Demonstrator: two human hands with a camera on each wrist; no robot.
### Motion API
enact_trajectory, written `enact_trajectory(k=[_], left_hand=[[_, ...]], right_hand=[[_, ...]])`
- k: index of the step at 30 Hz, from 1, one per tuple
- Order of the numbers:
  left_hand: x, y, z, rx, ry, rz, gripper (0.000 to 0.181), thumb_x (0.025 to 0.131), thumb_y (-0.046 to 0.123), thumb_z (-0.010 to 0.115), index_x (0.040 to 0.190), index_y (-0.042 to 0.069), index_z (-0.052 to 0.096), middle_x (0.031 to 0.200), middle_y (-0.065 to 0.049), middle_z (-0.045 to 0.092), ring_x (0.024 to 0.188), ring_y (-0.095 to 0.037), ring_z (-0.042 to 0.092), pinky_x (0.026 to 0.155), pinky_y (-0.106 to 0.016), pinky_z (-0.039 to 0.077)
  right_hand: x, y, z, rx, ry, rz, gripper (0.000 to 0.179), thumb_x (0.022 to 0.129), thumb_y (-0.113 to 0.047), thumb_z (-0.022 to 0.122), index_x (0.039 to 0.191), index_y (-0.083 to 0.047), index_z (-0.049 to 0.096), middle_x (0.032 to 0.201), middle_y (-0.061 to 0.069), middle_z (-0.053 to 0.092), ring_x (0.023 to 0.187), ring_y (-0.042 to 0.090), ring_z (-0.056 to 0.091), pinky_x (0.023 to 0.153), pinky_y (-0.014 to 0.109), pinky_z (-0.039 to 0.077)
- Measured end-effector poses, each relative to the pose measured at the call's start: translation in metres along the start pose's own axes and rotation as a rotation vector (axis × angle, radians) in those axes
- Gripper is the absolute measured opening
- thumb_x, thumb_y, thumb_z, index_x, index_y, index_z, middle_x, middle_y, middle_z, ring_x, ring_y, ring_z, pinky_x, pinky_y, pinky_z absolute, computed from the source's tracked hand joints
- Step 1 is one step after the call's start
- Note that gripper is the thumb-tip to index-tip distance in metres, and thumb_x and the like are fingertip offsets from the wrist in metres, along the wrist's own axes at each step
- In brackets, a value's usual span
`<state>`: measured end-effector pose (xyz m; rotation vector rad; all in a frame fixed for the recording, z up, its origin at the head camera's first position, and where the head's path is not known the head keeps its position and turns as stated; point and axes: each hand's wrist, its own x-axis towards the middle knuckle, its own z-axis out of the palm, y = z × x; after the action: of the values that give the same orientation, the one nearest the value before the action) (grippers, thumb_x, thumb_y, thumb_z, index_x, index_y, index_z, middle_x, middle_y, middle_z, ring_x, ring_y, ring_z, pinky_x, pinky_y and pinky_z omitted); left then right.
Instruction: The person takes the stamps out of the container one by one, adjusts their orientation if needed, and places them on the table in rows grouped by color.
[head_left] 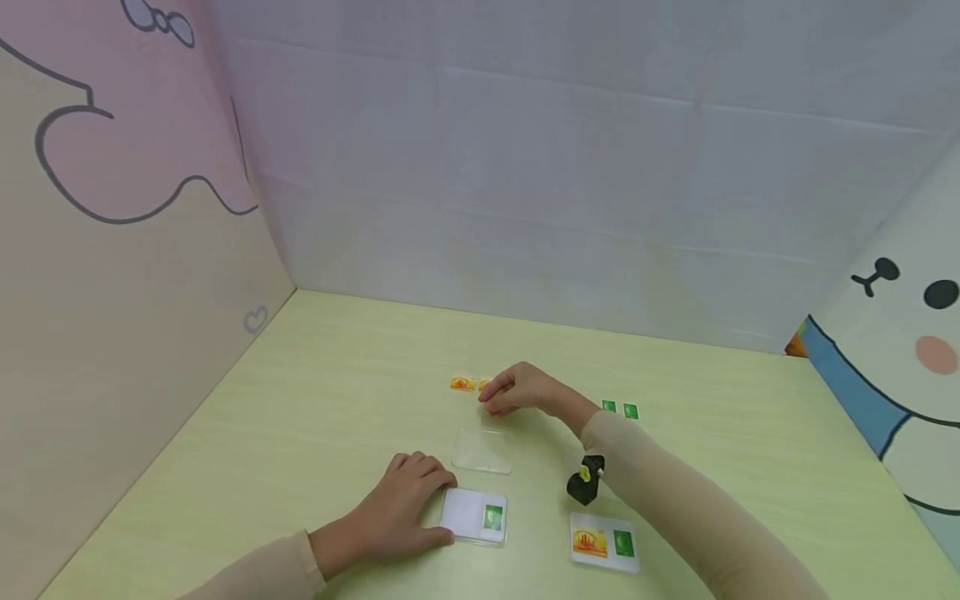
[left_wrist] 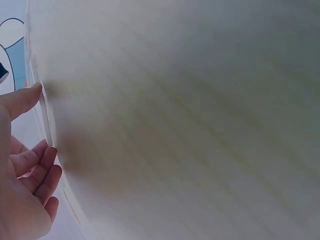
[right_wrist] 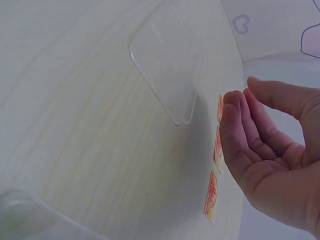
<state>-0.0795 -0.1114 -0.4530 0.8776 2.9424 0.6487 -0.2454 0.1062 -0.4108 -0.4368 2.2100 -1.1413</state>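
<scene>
The right hand (head_left: 528, 389) is loosely bent, thumb apart from the fingers, nothing visible between them. Small rectangular yellow-and-orange printed cards (head_left: 462, 383) lie just left of its fingertips, on the far side, their row and long sides running left to right; this hand is the nearer. Nearer lies a transparent plastic cover (head_left: 480, 454). Near left, the left hand (head_left: 405, 508) grips a white-filled clear plastic case (head_left: 463, 515) by its left side.

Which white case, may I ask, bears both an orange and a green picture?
The right case, beside the right sleeve; the left case, by the left hand, bears only a green picture.
</scene>
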Motion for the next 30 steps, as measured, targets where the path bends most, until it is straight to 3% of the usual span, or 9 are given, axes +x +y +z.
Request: enact_trajectory(k=[30], left_hand=[[0.002, -0.001, -0.003, -0.006, -0.022, -0.009, 0.047, 0.074, 0.045, 0.076, 0.110, 0.018, 0.062, 0.107, 0.008, 0.060, 0.104, -0.010, 0.049, 0.093, -0.039, 0.034]], right_hand=[[-0.022, 0.014, 0.002, -0.019, -0.023, -0.020, 0.021, 0.086, -0.018, 0.071, 0.099, -0.002, 0.073, 0.092, 0.007, 0.076, 0.073, 0.008, 0.066, 0.075, 0.026, 0.056]])
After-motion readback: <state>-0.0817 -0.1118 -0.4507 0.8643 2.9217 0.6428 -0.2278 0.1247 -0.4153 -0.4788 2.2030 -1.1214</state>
